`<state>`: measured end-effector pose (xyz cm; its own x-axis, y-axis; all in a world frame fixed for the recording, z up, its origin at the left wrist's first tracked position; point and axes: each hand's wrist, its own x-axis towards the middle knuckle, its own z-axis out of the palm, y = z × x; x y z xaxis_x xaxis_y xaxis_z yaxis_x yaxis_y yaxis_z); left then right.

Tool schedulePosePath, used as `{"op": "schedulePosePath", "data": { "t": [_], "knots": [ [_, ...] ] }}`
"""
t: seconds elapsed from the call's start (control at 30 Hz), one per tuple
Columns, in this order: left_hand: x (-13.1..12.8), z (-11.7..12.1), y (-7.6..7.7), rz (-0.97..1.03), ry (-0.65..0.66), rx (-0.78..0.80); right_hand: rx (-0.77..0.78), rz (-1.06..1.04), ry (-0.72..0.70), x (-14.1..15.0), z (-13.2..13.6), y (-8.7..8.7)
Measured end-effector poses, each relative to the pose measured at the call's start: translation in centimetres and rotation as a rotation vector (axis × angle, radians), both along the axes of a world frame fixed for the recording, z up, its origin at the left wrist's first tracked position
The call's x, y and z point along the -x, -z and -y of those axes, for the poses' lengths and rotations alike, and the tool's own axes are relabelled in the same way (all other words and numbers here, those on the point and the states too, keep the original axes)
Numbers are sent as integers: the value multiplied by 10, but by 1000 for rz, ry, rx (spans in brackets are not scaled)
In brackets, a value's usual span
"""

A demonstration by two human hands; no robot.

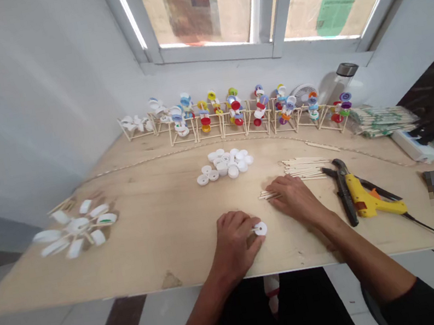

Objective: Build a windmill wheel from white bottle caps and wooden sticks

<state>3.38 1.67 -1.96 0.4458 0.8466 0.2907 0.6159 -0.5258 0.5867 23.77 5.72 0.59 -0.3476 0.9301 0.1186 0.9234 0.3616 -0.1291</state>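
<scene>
Near the table's front edge, my left hand [235, 242] is closed on a white bottle cap [264, 230], pinched between thumb and fingers. The cap has a small dark spot at its middle. To its right, my right hand [294, 198] has its fingers bent down over a few short wooden sticks [264, 195], whose ends poke out to the left. Just behind that hand, a bundle of longer wooden sticks [305, 167] lies on the table. A pile of white bottle caps [232, 164] sits beyond my hands.
A wheel of white caps [80, 226] lies at left. On the right are black-handled cutters [345, 193], a yellow glue gun [367, 198], packed sticks [380, 121] and a white power strip [414, 146]. Stick stands with coloured cap wheels [235, 107], a fan [304, 93] and a bottle [340, 81] line the back.
</scene>
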Motion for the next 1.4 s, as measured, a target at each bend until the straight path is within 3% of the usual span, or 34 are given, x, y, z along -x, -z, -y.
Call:
{"op": "schedulePosePath", "data": {
  "t": [0.27, 0.93, 1.4],
  "knots": [
    [0, 0, -1, 4, -2, 1, -5, 34, 66, 4, -6, 0],
    [0, 0, 1, 13, 3, 7, 81, 92, 69, 2, -5, -6],
    [1, 0, 2, 16, -15, -21, 60, 101, 94, 3, -6, -4]
  ]
}}
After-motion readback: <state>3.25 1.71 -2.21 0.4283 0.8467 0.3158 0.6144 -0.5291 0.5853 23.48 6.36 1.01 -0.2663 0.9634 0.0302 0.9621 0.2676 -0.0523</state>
